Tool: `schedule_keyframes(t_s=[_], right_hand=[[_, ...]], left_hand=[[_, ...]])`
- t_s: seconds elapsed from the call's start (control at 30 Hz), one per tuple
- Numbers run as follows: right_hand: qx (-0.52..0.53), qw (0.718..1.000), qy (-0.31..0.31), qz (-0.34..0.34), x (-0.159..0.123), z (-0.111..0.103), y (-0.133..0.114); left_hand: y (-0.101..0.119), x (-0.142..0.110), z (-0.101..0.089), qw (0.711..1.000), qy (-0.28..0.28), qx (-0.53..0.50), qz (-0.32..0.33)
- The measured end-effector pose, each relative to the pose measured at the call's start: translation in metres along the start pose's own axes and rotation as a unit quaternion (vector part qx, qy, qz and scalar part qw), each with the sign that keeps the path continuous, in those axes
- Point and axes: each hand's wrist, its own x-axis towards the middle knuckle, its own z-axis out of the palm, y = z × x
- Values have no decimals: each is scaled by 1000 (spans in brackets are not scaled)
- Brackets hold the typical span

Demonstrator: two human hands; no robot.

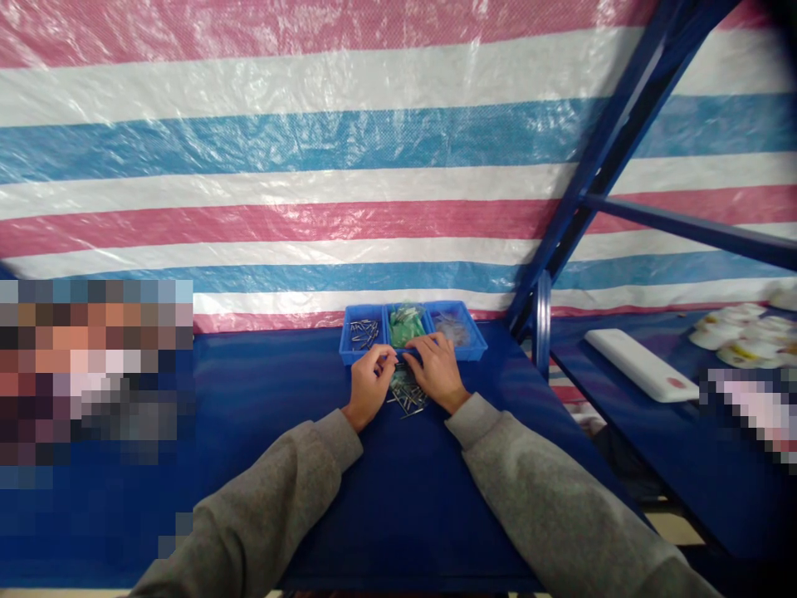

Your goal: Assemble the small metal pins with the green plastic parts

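My left hand (370,384) is pinched closed just in front of a blue divided tray (398,355). What its fingertips hold, if anything, is too small to make out. Palm down, my right hand (437,367) reaches over the tray's front edge, its fingers stretched toward the middle compartment and its thumb apart from them. Between and below both hands lies a loose pile of thin metal pieces (411,400) on the table. The tray's left compartment has similar metal pieces (364,334), the middle one green items (406,325), and the right one clear, whitish items (452,329).
The blue table (386,515) backs onto a striped plastic sheet (280,191). A slanted blue metal frame (598,183) rises at the right. Beyond it, a second blue table holds a long white box (641,364) and several white rolls (747,332). Pixelated areas cover both sides.
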Motion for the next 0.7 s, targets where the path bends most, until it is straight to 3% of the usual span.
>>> schedule_keyframes(t_s=[0.7], right_hand=[[-22,1000,-17,6,3,-2,-6]], left_hand=[[1,0,0,1000,-5,-7,3]])
